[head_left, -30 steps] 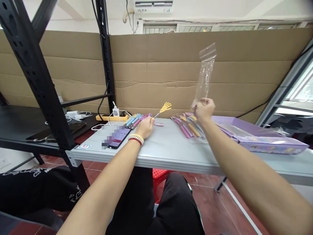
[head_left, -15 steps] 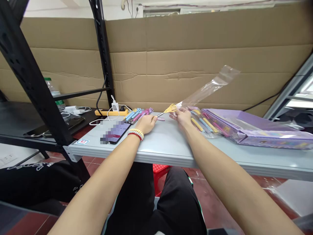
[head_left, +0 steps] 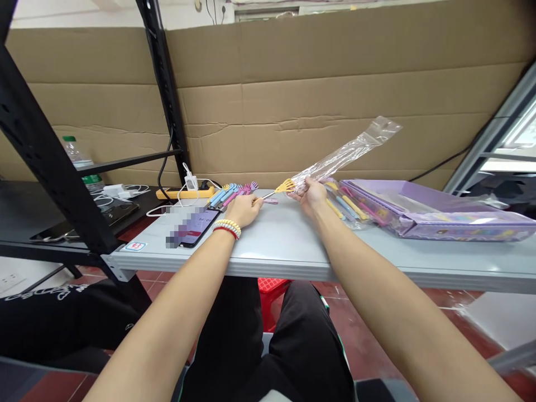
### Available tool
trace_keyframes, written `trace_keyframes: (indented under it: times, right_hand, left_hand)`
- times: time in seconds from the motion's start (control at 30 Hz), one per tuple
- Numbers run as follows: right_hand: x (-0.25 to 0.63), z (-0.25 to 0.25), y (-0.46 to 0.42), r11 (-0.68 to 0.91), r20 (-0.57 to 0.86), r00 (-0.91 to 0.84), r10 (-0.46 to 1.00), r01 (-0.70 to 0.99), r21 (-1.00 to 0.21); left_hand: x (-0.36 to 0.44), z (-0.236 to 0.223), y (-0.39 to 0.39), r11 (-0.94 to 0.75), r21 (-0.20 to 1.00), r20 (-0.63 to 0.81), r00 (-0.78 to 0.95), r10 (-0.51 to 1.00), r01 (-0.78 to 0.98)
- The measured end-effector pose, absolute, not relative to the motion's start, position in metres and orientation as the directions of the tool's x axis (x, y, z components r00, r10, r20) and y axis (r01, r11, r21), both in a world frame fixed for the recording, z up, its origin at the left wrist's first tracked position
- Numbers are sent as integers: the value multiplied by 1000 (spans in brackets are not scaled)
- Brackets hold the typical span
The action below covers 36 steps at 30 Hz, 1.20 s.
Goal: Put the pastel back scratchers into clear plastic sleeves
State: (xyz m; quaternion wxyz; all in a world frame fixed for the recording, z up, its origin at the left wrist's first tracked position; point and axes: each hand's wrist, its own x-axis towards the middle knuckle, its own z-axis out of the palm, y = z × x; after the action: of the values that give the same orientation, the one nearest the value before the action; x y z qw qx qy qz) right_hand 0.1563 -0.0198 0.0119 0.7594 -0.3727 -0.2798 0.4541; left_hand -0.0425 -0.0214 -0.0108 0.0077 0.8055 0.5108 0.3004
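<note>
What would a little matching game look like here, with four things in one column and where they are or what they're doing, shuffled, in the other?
1. Left hand
2. Right hand
3. Purple box
4. Green-capped bottle

A. Stands on the black surface at the far left
B. Holds a long clear bag
C. Lies on the right part of the grey table
D. Holds a yellow hand-shaped stick by its end away from the yellow fingers

Pairs: 1-D, 2-B, 3-C, 4-A
</note>
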Motion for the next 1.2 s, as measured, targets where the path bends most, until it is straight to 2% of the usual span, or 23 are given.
trace_keyframes:
  times: [0.17,0.37,0.63,0.73,1.03,1.2]
  right_hand:
    - [158,13,-24,327,88,456,885,-476,-816]
    - [161,14,-28,276,59,434,899,-458,-845]
    - [161,12,-25,219,-9,450,893,-452,-864]
    - [162,12,-25,214,-16,444,896,-463,-860]
    - [162,13,-24,233,-11,463,887,-467,-853]
    - [161,14,-27,214,-1,381,925,-522,-826]
  left_hand:
    - [-44,-10,-22,-520,313,567,283,773,795]
    - [-46,-13,-15,-523,294,645,238,726,800]
    - [-46,-12,-18,-536,88,652,358,668,840]
    - [-44,-11,-19,-558,53,638,402,656,828]
    - [-44,-10,-20,-572,108,621,394,677,813]
    - [-45,-12,-18,-565,127,659,357,663,815]
